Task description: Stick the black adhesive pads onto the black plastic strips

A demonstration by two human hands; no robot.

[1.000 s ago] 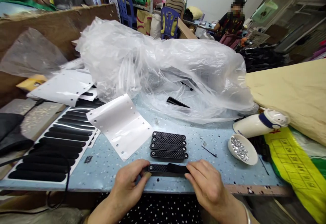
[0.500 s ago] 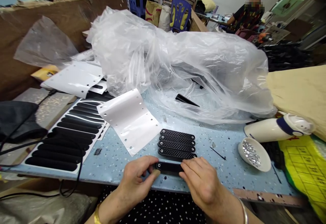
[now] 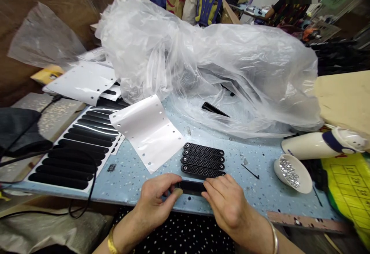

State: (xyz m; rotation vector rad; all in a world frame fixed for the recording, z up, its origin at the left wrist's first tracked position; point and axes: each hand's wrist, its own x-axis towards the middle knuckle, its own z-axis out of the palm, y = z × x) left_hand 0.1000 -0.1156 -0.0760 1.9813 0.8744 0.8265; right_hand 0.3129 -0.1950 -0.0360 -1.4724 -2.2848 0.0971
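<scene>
**Two hands hold a black strip at the near edge of the bench**

Nearest the viewer, the left hand (image 3: 157, 200) and the right hand (image 3: 227, 204) meet over a black strip (image 3: 192, 187) lying at the near edge of the blue speckled bench (image 3: 254, 196). The left fingers (image 3: 173, 194) are pressed together, pinching the strip's left end between thumb and forefinger. The right fingers (image 3: 215, 186) lie close together on top of its right end, covering it.

Just beyond the strip, four textured black plates (image 3: 204, 160) lie side by side in a neat stack of rows, touching one another. To their left lies a curled white sheet (image 3: 147, 134) with punched holes, and further left a white backing sheet of black oval pads (image 3: 76, 150), crossed by a black cable (image 3: 86, 196). To the right, well apart from the hands, a small white bowl (image 3: 293, 173) holds shiny bits of metal; a white bottle (image 3: 320, 144) lies on its side behind it.

Farther back, a large heap of clear plastic wrap (image 3: 208, 61) covers the middle of the bench. A seated person (image 3: 291, 3) is visible in the far background.
</scene>
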